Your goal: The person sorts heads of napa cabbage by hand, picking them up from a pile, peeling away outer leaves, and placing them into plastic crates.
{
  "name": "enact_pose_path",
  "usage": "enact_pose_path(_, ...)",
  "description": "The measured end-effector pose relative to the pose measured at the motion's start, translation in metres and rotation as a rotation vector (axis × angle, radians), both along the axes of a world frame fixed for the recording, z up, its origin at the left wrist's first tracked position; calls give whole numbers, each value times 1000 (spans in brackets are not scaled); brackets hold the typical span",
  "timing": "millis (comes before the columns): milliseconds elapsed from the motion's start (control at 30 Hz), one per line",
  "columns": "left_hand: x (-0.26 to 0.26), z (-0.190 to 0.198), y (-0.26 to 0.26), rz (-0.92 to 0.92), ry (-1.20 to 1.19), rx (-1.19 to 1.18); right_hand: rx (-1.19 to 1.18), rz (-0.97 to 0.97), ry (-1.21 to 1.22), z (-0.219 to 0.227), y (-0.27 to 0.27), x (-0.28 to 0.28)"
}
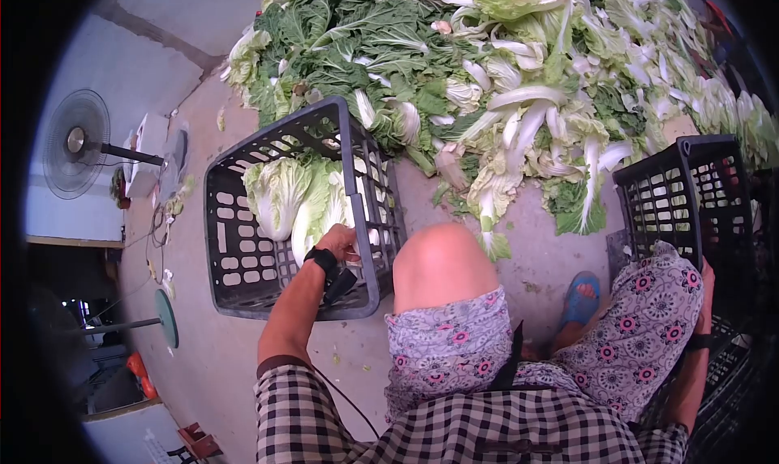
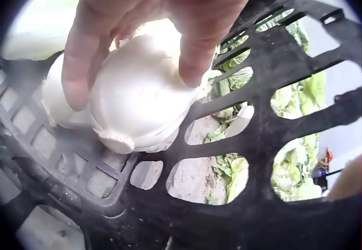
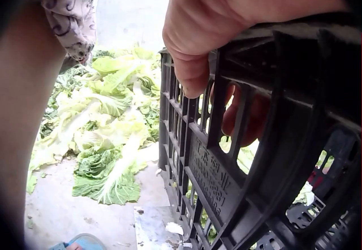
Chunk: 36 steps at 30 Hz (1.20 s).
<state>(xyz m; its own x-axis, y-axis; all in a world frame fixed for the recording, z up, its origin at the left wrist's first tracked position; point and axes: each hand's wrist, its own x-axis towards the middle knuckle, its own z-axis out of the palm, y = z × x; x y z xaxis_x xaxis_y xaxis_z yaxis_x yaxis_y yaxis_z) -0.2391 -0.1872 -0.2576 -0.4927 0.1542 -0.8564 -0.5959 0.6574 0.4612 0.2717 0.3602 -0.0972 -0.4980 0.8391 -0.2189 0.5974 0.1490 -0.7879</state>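
Note:
Inside a black plastic crate [image 1: 371,281], which lies tipped on its side at the left, my left hand [image 1: 337,243] holds a napa cabbage [image 2: 141,89]. Its thumb and fingers spread around the white base, with the cut stem end pointing down. Other napa cabbages [image 1: 277,194] with pale green leaves lie deeper in that crate. At the far right, my right hand [image 3: 226,26] grips the rim of a second black crate [image 3: 212,176]. The thumb stays on the near side, and fingertips show through the slots of the crate wall.
A large heap of loose cabbage leaves [image 1: 519,82] spreads across the floor ahead. My bent knee [image 1: 446,257] stands between the two crates, with a blue sandal [image 1: 580,299] to its right. A standing fan [image 1: 77,142] and cables are at the left.

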Motion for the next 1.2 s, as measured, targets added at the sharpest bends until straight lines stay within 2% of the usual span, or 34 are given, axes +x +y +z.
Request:
enact_pose_path(67, -8, -2, -6, -78, 13, 3, 61, 12, -52, -4, 5, 4)
enact_pose_path(133, -6, 6, -5, -123, 40, -18, 10, -7, -34, -2, 4, 4)
enact_pose_path(233, 7, 43, 21, -140, 91, -63, 12, -11, -53, -4, 7, 7)
enact_pose_path(300, 9, 55, 26, -116, 110, -72, 45, 2, -86, -5, 9, 9)
enact_pose_path(400, 11, 89, 33, 25, 165, 22, 105, 7, -123, -6, 11, 11)
enact_pose_path(433, 6, 99, 29, 17, 170, 101, 123, -6, -139, -8, 12, 12)
enact_pose_path(533, -1, 136, 26, 166, 184, 141, 144, 15, -134, -8, 13, 12)
enact_pose_path(600, -1, 160, 14, 248, 85, 396, 174, 39, -139, -14, 16, 15)
enact_pose_path(667, 9, 176, 4, 463, -10, 610, 235, 50, -176, -24, 26, 25)
enact_pose_path(733, 29, 202, 5, 603, -64, 814, 278, 58, -247, -18, 24, 21)
enact_pose_path(833, 60, 236, 15, 655, -140, 1018, 322, 95, -250, -16, 22, 20)
enact_pose_path(967, 98, 277, 38, 670, -156, 1180, 351, 157, -120, -5, 12, 17)
enact_pose_path(1033, 111, 293, 50, 606, -179, 1207, 354, 185, -111, 6, 6, 15)
enact_pose_path(1067, 116, 299, 54, 573, -192, 1221, 335, 167, -17, 11, 3, 12)
enact_pose_path(1133, 123, 309, 65, 484, -207, 1209, 362, 118, 84, 37, -9, -10)
enact_pose_path(1200, 131, 316, 80, 370, -161, 1119, 384, 211, 196, 79, -31, -43)
